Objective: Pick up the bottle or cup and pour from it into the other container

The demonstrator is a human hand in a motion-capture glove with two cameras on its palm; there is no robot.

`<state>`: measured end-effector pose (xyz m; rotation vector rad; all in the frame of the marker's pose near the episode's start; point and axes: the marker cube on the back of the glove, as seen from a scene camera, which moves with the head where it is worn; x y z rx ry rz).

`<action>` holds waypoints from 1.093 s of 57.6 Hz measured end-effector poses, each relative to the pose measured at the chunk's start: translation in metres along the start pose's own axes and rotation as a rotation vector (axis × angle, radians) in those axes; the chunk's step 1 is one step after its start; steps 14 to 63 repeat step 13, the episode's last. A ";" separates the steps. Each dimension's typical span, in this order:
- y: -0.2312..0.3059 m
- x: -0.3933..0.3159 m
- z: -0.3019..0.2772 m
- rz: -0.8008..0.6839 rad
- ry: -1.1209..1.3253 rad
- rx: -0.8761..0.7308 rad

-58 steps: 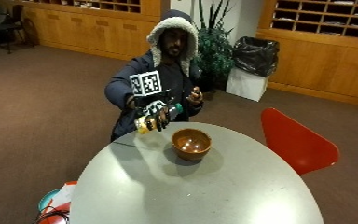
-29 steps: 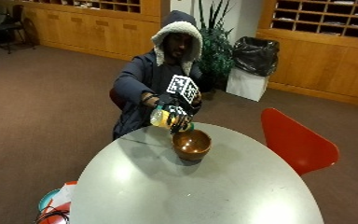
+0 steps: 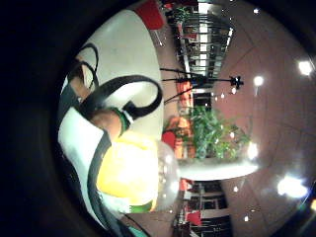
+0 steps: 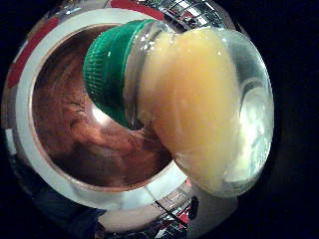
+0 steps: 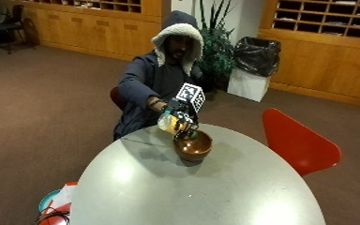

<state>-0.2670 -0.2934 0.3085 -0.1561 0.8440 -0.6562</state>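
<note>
Across the round grey table (image 5: 198, 192) sits a person whose gloved right hand (image 5: 180, 116) grips a clear bottle (image 5: 168, 123) of yellow liquid. The bottle is tipped steeply, its green cap (image 5: 192, 135) just above the rim of a brown bowl (image 5: 192, 149) near the table's far edge. In the thumb side palm view the green cap (image 4: 107, 74) is still on the bottle (image 4: 199, 104) and hangs over the bowl's brown inside (image 4: 70, 124); no liquid is flowing. The little finger side palm view has the bottle (image 3: 131, 170) against the palm, with the table (image 3: 123, 49) beyond.
A red chair (image 5: 298, 140) stands at the table's right side. Behind the person are a potted plant (image 5: 214, 51) and a bin with a black bag (image 5: 255, 63). Red and teal things (image 5: 55, 206) lie on the floor at the table's near left.
The right hand has carried the bottle from in front of the chest to the bowl and tipped it, neck down, over the rim. The bowl has stayed put.
</note>
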 end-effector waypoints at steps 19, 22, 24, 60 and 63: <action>0.001 0.007 0.008 0.024 -0.158 -0.004; 0.001 0.007 0.008 0.024 -0.158 -0.004; 0.001 0.007 0.008 0.024 -0.158 -0.004; 0.001 0.007 0.008 0.024 -0.158 -0.004; 0.001 0.007 0.008 0.024 -0.158 -0.004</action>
